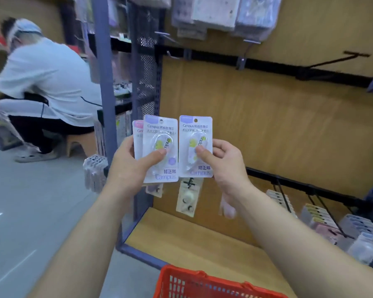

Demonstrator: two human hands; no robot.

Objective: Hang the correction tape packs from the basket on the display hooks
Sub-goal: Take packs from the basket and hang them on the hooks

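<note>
Basket [202, 278] below left hand [127, 168], right hand [226, 166] gripping packs [159, 132].

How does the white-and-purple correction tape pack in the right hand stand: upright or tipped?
Upright: the white-and-purple correction tape pack has its hang hole on top; the right hand pinches its lower half.

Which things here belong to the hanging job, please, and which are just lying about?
Job: left hand, holding two overlapped correction tape packs; right hand, holding a single pack; red basket; bare display hook.

Lying about: crouched person; wooden stool; stocked packs at lower right; packets hung overhead.
</note>
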